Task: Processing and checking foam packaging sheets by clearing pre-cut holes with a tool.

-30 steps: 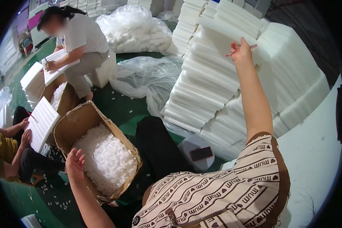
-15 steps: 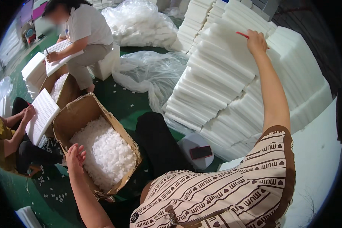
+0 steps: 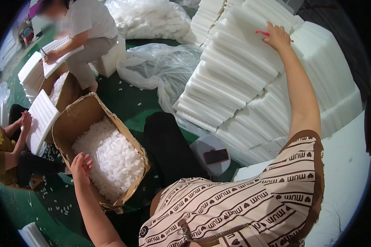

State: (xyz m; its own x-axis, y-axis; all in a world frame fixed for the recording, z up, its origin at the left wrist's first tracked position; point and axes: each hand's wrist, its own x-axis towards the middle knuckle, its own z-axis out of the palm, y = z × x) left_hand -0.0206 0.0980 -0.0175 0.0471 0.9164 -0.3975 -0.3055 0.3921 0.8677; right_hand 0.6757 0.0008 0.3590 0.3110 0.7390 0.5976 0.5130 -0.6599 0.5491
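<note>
Foam sheets (image 3: 235, 70): white, matt, soft-looking, stacked in slabs. Box (image 3: 76, 121): brown corrugated cardboard, dull, edges worn and creased. Foam bits (image 3: 109, 158) inside it: white, matt, crumbly. Plastic film (image 3: 165, 68): clear, thin, glossy, heavily wrinkled. Floor (image 3: 127, 99): green, smooth, faint sheen. Phone (image 3: 216, 156): dark, glossy face. Pen (image 3: 263, 33) at the right hand (image 3: 277, 38): red plastic. Sleeve (image 3: 292, 164): printed cloth, matt.

Cardboard box (image 3: 70, 123) left of foam stack (image 3: 235, 78)
</note>
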